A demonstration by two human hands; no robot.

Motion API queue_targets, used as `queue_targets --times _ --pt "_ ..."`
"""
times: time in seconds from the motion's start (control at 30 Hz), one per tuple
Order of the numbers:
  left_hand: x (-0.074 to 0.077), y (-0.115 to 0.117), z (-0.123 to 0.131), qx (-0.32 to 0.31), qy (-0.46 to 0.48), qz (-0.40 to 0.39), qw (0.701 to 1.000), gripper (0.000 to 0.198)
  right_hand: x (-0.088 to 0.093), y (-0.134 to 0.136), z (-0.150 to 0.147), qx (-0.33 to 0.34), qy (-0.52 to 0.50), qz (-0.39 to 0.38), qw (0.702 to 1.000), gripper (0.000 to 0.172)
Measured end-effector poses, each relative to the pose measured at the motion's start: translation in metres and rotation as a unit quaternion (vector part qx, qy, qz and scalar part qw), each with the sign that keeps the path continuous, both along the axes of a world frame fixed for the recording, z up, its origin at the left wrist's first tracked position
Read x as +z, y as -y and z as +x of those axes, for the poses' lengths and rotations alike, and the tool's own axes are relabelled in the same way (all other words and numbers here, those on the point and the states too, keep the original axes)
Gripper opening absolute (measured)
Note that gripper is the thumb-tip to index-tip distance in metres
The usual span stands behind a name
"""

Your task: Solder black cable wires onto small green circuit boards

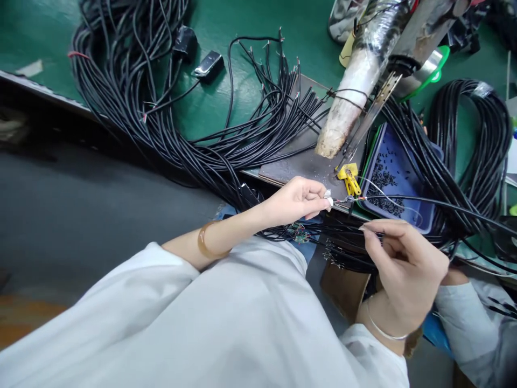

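My left hand (301, 200) is closed in a pinch, with white coverings on the fingertips. From its fingertips a black cable (428, 198) with short coloured wires at its stripped end (357, 199) runs off to the right. What sits right between the fingertips is partly hidden. Lower and to the right, my right hand (404, 264) is closed, thumb and index finger pressed together. Something small and pale shows at their tips, too small to name. A yellow clip (349, 179) lies just beyond my left hand, below the end of a slender metal rod (369, 118).
A blue tray (426, 215) holds small black pieces. Black cable bundles (133, 108) spread over the green table (218, 21), with a coil (470, 140) at right. A whitish tube (343, 113) slants down above the board (278, 170). Another person's sleeve (468, 318) is at lower right.
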State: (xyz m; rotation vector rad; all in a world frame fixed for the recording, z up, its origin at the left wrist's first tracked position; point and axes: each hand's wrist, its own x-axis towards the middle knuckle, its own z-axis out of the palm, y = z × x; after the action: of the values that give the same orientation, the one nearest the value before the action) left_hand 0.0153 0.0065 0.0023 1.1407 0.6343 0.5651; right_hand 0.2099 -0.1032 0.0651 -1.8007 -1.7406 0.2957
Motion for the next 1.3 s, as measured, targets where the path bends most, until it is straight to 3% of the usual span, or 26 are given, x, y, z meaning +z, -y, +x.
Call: queue_targets --times 0.1,0.17,0.3,0.37,0.57,0.73,1.3 --pt "0.001 0.001 0.002 0.005 -0.008 0.013 1.0 0.032 -0.01 -0.013 -0.015 -0.018 -0.003 0.09 0.996 0.014" --pt "0.001 0.004 0.002 0.018 -0.02 0.059 0.998 0.028 -0.021 -0.025 -0.015 -0.013 -0.015 0.102 0.995 0.012" --pt "0.004 0.011 0.001 0.014 -0.083 0.199 0.976 0.02 -0.043 -0.043 -0.004 0.015 -0.096 0.007 0.995 0.008" --pt "0.006 0.013 0.001 0.018 -0.104 0.227 0.968 0.019 -0.049 -0.043 0.001 0.013 -0.16 -0.019 0.987 0.007" --pt "0.005 0.014 0.005 0.066 -0.11 0.205 0.97 0.017 -0.049 -0.026 0.003 -0.02 -0.267 0.016 0.963 0.005" --pt "0.001 0.014 0.007 0.071 -0.11 0.207 0.97 0.018 -0.056 -0.021 -0.004 -0.014 -0.252 -0.017 0.967 0.004" --pt "0.003 0.015 0.008 0.074 -0.134 0.233 0.96 0.021 -0.054 -0.022 -0.011 0.016 -0.212 0.0 0.977 0.006"
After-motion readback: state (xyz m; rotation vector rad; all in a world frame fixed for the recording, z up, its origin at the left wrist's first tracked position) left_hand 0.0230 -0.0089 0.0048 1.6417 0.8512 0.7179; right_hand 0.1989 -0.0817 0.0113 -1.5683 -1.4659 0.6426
